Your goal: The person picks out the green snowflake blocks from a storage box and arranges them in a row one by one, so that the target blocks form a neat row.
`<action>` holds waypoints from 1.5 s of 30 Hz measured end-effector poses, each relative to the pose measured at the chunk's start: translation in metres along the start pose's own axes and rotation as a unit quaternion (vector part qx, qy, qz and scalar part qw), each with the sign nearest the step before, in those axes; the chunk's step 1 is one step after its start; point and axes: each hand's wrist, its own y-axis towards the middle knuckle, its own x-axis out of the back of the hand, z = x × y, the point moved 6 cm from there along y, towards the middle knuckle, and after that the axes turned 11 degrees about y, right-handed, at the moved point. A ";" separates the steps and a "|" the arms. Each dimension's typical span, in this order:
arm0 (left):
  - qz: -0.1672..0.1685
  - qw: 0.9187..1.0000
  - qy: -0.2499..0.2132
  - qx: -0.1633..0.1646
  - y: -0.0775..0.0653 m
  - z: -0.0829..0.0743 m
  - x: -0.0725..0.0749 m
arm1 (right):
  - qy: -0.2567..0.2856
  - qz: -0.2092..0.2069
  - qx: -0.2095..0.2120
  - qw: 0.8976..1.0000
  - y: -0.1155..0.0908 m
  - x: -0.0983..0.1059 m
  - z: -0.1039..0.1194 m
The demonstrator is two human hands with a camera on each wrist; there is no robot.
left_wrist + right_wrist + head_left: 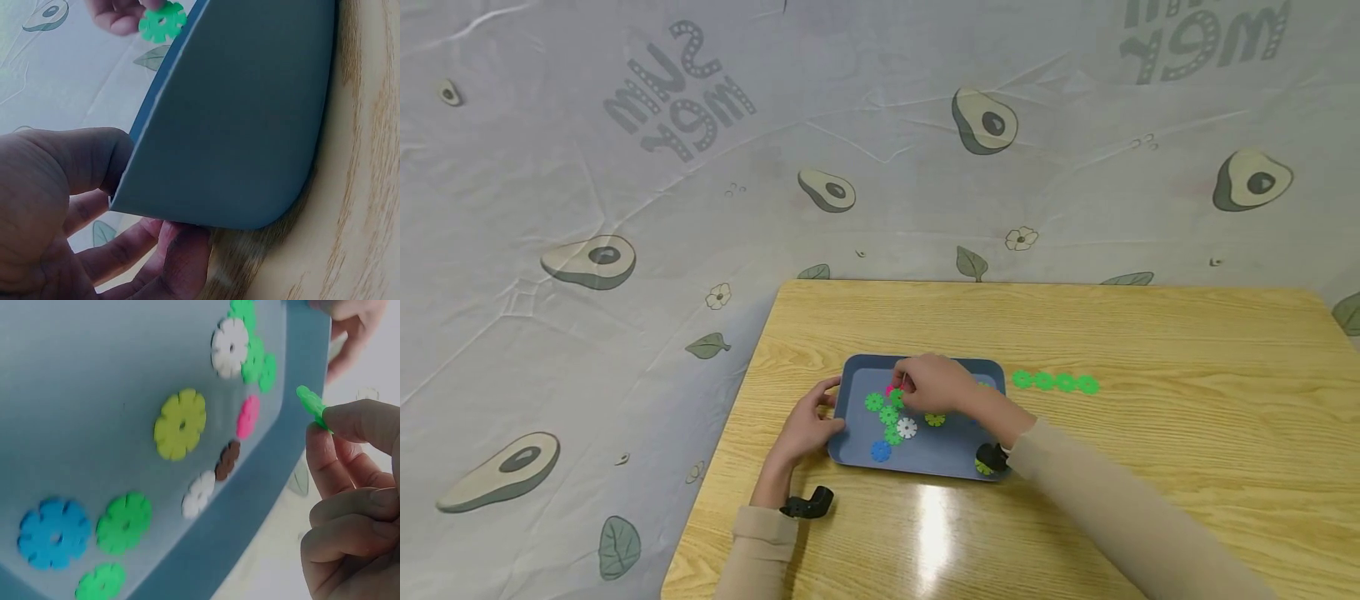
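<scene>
A blue-grey tray [951, 450] lies on the table with notched plastic discs in it. At its left end my left hand [805, 429] grips the tray wall, thumb at the rim and fingers outside and below, as the left wrist view shows. Over the tray's far left part, my right hand [936, 383] pinches a green notched disc [312, 405] between thumb and fingertips. Below it lie several green discs [889, 414], a white disc [907, 427] and a blue disc [881, 451]. A pink disc [248, 417] and a yellow disc [180, 424] also lie in the tray.
Four-lobed detail aside, a straight row of green discs [1055, 382] lies on the wooden table [1187, 433] right of the tray. Behind the table hangs a pale cloth [910, 183] printed with avocados. Small black cameras sit on both wrists.
</scene>
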 end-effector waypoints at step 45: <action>0.012 1.000 -0.012 0.007 0.000 -0.007 0.004 | 0.071 -0.171 -0.137 0.973 -0.141 0.141 -0.127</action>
